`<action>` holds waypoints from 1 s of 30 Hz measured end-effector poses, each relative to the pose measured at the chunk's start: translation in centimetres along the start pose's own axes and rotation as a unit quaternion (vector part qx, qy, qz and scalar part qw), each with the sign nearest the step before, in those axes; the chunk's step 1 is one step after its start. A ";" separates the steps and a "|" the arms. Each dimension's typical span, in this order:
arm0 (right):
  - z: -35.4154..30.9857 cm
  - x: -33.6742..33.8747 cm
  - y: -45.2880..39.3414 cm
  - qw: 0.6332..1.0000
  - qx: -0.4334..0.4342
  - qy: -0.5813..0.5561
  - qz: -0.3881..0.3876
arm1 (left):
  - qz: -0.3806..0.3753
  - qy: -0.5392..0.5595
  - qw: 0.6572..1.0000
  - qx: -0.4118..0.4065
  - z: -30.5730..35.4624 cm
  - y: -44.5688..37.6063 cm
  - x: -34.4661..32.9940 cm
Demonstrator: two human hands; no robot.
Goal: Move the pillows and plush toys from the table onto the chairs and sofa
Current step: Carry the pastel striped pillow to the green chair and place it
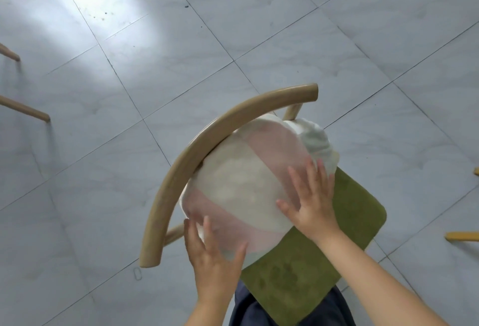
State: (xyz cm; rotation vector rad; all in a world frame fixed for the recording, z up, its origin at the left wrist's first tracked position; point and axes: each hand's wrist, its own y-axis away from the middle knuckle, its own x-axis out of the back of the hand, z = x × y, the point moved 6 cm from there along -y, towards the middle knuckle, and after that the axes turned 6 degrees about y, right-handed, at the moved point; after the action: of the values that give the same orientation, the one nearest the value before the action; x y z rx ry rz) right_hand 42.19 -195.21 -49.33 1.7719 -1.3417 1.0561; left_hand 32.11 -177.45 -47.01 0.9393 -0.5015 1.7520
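Observation:
A white and pink pillow [243, 178] leans against the curved wooden backrest [181, 167] of a chair with a green seat cushion [344, 222]. Behind the pillow's far right edge a pale, crumpled fabric thing [320, 141] shows; what it is I cannot tell. My left hand [213, 255] lies flat against the pillow's lower left corner with fingers spread. Higher on the right side of the pillow, my right hand [309, 196] presses with straight fingers. No table is in view.
Grey floor tiles surround the chair. Two wooden chair legs [26, 111] stick in at the left edge, and other wooden legs [462, 236] at the right edge. My dark trousers [248, 310] touch the seat's near corner.

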 end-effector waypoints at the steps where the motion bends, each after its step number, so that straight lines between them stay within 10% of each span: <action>1: -0.4 -0.9 -0.2 0.999 0.032 0.017 -0.013 | -0.010 -0.042 0.998 -0.053 -0.1 0.1 -1.0; 9: 0.8 -7.0 -2.7 0.974 -0.009 0.108 -0.199 | -0.147 -0.208 0.966 0.042 -2.9 -2.6 -7.4; 16: 1.9 -2.1 -1.7 0.997 -0.009 -0.041 -0.064 | -0.083 -0.110 0.983 0.118 -3.2 1.8 -5.1; 21: 5.4 -4.6 -2.2 0.967 -0.123 0.056 -0.215 | -0.100 -0.072 0.971 0.205 -5.5 2.4 -7.0; 30: 7.0 -8.6 -3.9 0.967 -0.103 0.057 -0.224 | -0.197 -0.151 0.924 0.291 -8.2 0.8 -11.0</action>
State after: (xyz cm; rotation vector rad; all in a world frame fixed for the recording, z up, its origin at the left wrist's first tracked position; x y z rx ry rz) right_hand 46.17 -196.66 -60.35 1.7183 -0.8846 0.7260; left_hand 30.12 -178.48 -60.57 1.6221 0.0440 1.4020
